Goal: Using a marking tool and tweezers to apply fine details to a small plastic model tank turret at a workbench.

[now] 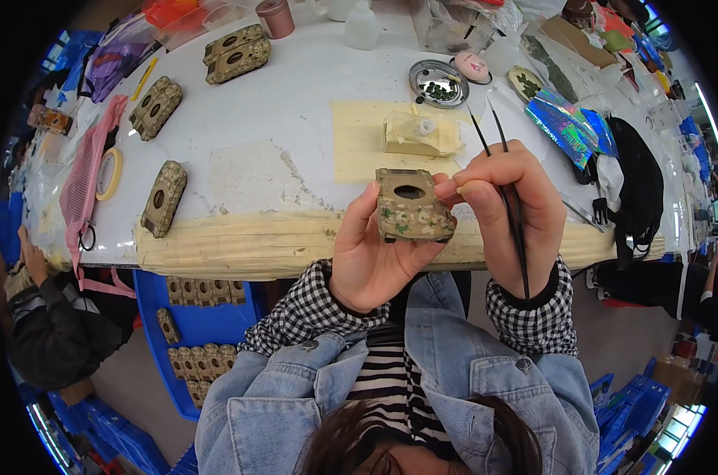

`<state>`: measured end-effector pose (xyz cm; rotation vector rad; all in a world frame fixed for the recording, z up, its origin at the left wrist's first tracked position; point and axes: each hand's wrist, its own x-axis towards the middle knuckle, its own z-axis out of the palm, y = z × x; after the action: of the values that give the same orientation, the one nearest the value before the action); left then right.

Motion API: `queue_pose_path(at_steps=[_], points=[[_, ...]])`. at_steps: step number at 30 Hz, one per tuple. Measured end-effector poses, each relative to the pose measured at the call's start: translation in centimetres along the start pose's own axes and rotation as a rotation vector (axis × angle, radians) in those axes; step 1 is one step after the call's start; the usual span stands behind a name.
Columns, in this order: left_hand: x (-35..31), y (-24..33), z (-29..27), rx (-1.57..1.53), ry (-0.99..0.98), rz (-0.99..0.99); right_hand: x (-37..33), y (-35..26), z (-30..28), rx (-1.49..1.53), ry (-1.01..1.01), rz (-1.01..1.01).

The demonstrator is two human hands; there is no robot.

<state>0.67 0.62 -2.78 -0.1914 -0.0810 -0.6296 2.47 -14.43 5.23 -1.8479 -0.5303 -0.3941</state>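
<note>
A camouflage-painted toy tank hull (pixel 410 225) with an oval hole in its top is held over the table's front edge. My left hand (pixel 373 257) is closed round it, thumb along its left side. My right hand (pixel 527 194) has black tweezers (pixel 516 226) tucked in it, their parted tips pointing away over the table. Its thumb and forefinger pinch together at the hull's right side; anything tiny between them cannot be made out. Just beyond the hull, a tape-covered block (pixel 410 136) sits on a taped patch of table.
More camouflage hulls (pixel 163 198) stand on the table's left, and several lie in a blue crate (pixel 155 317) below. A round metal dish (pixel 460 96) holds small dark green parts. Tape roll (pixel 109 174) and pink mesh bag (pixel 82 186) lie left; a black bag (pixel 638 178) is right.
</note>
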Motion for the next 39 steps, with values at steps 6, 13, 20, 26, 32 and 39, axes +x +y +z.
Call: queue_pose_path(at_steps=[6, 13, 20, 26, 32, 39], points=[[-0.1, 0.1, -0.1, 0.024, -0.012, -0.003, 0.0, -0.1, 0.0, 0.005, -0.008, 0.019], [0.0, 0.0, 0.1, 0.048, 0.017, 0.003, 1.3, 1.4, -0.6, -0.009, 0.182, 0.014], [0.2, 0.0, 0.2, 0.058, 0.01, 0.011, 3.9, 4.7, 0.0, -0.491, 0.15, -0.229], [0.1, -0.1, 0.0, 0.118, 0.026, 0.009, 2.9, 4.9, -1.7, -0.383, 0.034, -0.148], [0.6, -1.4, 1.3, 0.444, 0.141, 0.006, -1.3, 3.4, -7.8, -0.113, 0.045, 0.274], [1.8, -2.6, 0.8, 0.578, 0.067, -0.139, -5.1, 4.8, -10.6, 0.161, 0.071, 0.554]])
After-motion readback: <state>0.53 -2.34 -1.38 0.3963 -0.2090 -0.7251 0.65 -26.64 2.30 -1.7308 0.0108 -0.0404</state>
